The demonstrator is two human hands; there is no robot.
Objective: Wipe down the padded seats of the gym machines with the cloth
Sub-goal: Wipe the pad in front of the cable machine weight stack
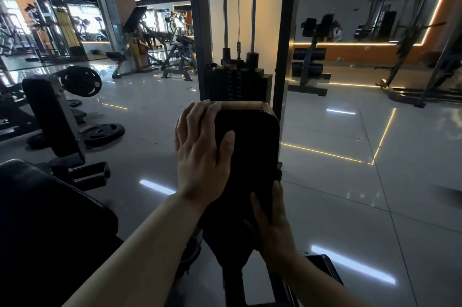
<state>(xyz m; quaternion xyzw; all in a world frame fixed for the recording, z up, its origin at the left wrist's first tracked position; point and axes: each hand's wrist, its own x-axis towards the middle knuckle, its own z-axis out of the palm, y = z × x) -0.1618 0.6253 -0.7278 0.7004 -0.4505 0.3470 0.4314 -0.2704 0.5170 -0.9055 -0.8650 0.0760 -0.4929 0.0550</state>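
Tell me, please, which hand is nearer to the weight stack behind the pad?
Left. The left hand lies over the black pad's far corner, just below the weight stack; the right hand rests at the pad's near right edge.

The gym is dim overall, with a dark ceiling and black machine pads that swallow detail. Daylight pours from the windows (82,19) at upper left and burns them out to white. A warm orange light strip (350,43) runs along the far wall at right and up the upper right corner. The glossy tile floor (337,194) throws glare: white bars from ceiling tubes and thin yellow lines. The left hand (200,151) catches light, while the right hand (272,226) sits in shadow. Wide-angle distortion bends lines toward the edges, and the right edge is smeared with blur.
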